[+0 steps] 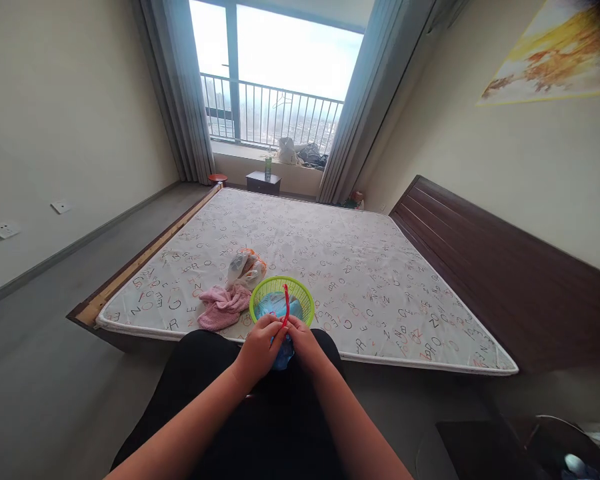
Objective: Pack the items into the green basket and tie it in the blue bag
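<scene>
My left hand point(261, 345) and my right hand point(303, 339) meet over my lap, fingers pinched together around the lower end of a thin red strip point(287, 303). Its upper part stands up between them and bends slightly at the tip; its exact kind is unclear. Just beyond my hands sits a yellow-green plastic basket point(307, 301) with a light blue plastic bag point(275, 303) in it. Blue plastic point(283, 360) also shows below my fingers. A pink cloth point(223, 307) lies crumpled left of the basket, touching a knotted white and orange plastic bag point(247, 268).
The letter-printed mattress point(330, 253) spreads out before me on a wooden bed frame point(145, 260), with a dark headboard point(505, 260) on the right. A small dark table point(263, 182) with a green bottle point(268, 168) stands beyond the bed. Dark furniture point(480, 447) is at lower right.
</scene>
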A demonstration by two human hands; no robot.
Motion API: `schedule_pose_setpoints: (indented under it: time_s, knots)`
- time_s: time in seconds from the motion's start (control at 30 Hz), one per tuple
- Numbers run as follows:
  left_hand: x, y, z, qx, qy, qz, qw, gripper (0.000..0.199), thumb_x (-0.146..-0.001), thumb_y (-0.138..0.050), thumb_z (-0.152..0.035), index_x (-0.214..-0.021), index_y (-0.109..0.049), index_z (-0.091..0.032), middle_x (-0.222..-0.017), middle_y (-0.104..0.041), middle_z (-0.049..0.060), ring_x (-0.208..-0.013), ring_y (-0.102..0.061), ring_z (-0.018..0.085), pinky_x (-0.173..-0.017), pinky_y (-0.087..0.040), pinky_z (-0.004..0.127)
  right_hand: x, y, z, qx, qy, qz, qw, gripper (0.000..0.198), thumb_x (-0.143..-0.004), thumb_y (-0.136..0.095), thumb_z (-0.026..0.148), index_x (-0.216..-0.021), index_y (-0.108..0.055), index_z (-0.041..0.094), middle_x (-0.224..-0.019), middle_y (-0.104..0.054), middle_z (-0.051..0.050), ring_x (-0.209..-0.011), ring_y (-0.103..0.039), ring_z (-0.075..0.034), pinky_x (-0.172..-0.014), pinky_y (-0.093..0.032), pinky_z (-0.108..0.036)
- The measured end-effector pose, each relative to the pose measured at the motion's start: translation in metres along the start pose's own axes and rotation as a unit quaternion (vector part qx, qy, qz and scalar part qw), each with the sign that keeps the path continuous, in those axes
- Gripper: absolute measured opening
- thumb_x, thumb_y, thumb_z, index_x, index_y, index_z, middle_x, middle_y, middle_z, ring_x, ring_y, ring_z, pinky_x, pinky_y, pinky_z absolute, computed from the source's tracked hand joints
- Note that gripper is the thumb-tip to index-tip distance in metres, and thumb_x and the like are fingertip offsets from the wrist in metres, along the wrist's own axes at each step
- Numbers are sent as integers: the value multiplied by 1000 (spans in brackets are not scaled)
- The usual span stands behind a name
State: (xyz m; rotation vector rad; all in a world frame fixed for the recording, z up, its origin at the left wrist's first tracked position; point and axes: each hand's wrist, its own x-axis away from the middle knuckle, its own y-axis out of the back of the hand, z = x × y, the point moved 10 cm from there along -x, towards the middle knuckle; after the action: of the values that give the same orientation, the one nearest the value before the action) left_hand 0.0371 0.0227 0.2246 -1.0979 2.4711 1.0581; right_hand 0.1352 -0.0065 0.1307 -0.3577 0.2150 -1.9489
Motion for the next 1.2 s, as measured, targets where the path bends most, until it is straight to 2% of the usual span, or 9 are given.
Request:
schedule_pose_setpoints:
  time_s: [0.13, 0.3, 0.47, 0.73, 0.87, 1.07, 1.2]
  knots:
    - [1, 0, -5, 2, -15, 1, 1000, 23, -104, -51, -25, -89, -67, -19, -92, -65, 4, -91, -62, 17, -86, -53, 32, 5, -3, -1, -63, -27, 9, 998, 36, -74, -86, 47, -95, -75, 20, -91, -74, -2, -80, -64, -16, -78, -46, -28]
    - [3, -1, -10, -19, -61, 2, 998, 15, -103, -53, -22, -100, -67, -19, -101, -67, 6, -99, -63, 19, -92, -54, 35, 5, 7, 5, -95, -12, -39, 995, 36, -67, -92, 43, -87, -74, 20, -85, -74, 0, -75, -62, -14, -72, -46, -26]
    - [6, -9, -9, -42, -80, 26, 996, 18, -103, -51, -21, -101, -68, -19, -104, -67, 8, -102, -64, 21, -93, -56, 38, 9, -2, -3, -139, -60, -16, 988, 41, -68, -92, 45, -93, -69, 20, -85, -71, 0, -70, -61, -12, -65, -44, -23]
    - [5, -14, -10, -31, -70, 68, 995, 21, -104, -49, -25, -100, -70, -20, -107, -69, 9, -111, -63, 23, -102, -53, 42, 12, -6, -3, -148, -52, 17, 988, 44, -75, -89, 43, -104, -65, 21, -99, -74, -4, -86, -69, -17, -76, -51, -28]
    - [1, -17, -14, -13, -76, 92, 993, 20, -104, -51, -24, -98, -70, -21, -106, -69, 8, -113, -62, 22, -107, -51, 42, 11, 0, -6, -176, -55, 8, 983, 45, -74, -89, 44, -107, -66, 22, -103, -73, -5, -87, -68, -18, -69, -52, -28]
    - [3, -26, -9, 4, -62, 133, 989, 17, -101, -55, -22, -105, -71, -22, -121, -69, 8, -128, -58, 23, -112, -47, 41, 10, 6, -5, -205, -42, -11, 978, 38, -72, -90, 41, -92, -64, 21, -88, -67, 0, -76, -62, -14, -63, -49, -24]
    - [4, -28, -4, 11, -52, 140, 989, 17, -101, -56, -23, -102, -73, -21, -118, -70, 8, -123, -61, 22, -110, -48, 40, 10, 8, -11, -210, -55, -28, 976, 42, -69, -92, 40, -93, -62, 23, -84, -65, 1, -72, -60, -13, -61, -47, -24]
